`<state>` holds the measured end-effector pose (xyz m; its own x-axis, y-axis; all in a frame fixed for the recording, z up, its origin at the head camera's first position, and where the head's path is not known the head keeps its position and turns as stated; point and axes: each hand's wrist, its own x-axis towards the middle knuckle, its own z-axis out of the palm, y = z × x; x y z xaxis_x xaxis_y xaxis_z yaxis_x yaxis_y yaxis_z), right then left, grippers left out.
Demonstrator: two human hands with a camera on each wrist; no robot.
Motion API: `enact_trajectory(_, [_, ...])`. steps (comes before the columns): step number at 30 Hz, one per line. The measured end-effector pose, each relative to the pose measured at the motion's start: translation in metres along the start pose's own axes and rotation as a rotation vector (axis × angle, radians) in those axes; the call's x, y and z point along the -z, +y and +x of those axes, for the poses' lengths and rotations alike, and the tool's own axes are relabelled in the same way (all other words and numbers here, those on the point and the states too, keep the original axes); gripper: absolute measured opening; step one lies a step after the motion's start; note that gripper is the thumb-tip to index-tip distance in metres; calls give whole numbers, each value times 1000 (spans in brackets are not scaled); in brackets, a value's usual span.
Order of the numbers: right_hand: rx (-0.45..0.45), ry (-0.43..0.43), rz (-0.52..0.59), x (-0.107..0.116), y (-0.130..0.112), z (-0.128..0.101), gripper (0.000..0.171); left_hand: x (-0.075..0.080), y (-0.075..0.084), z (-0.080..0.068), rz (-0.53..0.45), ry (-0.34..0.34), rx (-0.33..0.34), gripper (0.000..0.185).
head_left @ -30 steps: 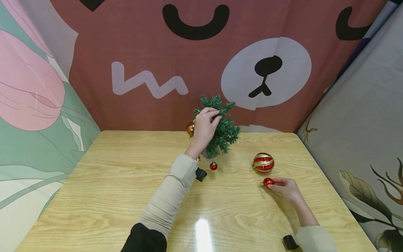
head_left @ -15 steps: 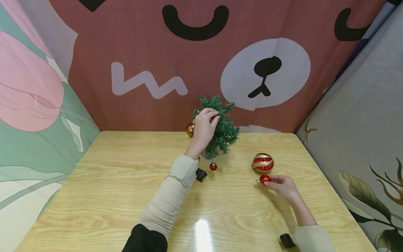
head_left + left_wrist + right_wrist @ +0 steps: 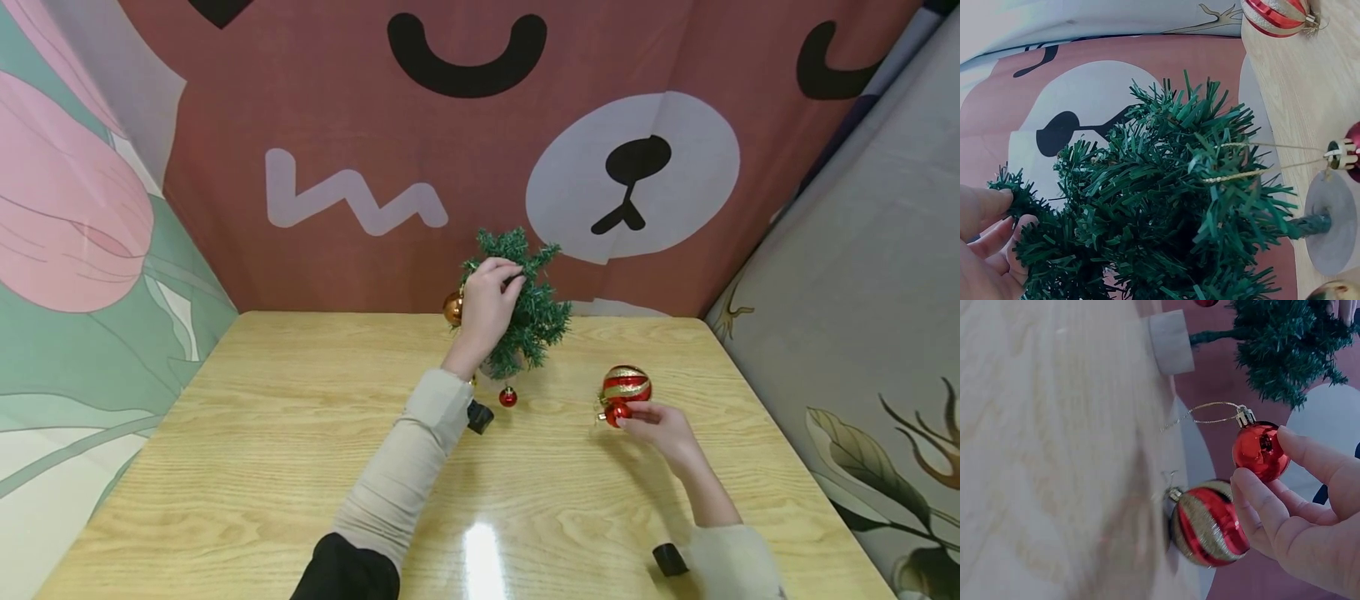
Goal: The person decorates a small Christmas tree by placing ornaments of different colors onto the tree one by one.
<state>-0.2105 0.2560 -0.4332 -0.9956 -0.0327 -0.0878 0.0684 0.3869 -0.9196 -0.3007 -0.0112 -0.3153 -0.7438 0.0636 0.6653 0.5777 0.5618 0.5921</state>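
- The wooden table point(image 3: 300, 467) fills the lower part of the head view, backed by a brown cloth with a cartoon bear face point(image 3: 633, 171)
- A small green artificial tree point(image 3: 536, 312) stands upright on its grey round base point(image 3: 1334, 228) at the far middle of the table, just before the cloth
- The left hand point(image 3: 486, 304) reaches up into the tree, thumb and fingers point(image 3: 985, 206) curled round a branch tip near the top
- The right hand point(image 3: 660, 429) lies low over the table to the right of the tree, well apart from it, its fingertips point(image 3: 1254, 484) pinching a small red bauble
- A striped red-and-gold bauble point(image 3: 627, 385) lies on the table just beyond the right hand, very near the held bauble; touching or not, I cannot tell
- A gold bauble point(image 3: 452, 308) hangs at the tree's left side
- The small red bauble point(image 3: 617, 413), with a gold cap and loop of gold thread point(image 3: 1207, 412), is held just above the tabletop
- A tiny red bauble point(image 3: 508, 397) hangs by gold thread from a low branch, close to the base
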Motion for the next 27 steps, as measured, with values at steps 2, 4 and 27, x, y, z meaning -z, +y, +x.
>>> enact_trajectory(2, [3, -1, -4, -1, -6, 1, 46, 0, 0, 0, -2, 1, -2, 17])
enact_trajectory(4, [10, 1, 0, -3, -11, 2, 45, 0, 0, 0, -1, 4, -3, 17])
enact_trajectory(27, [81, 6, 81, -14, -59, 10, 44, -2, -3, 1, 19, 21, -18, 17])
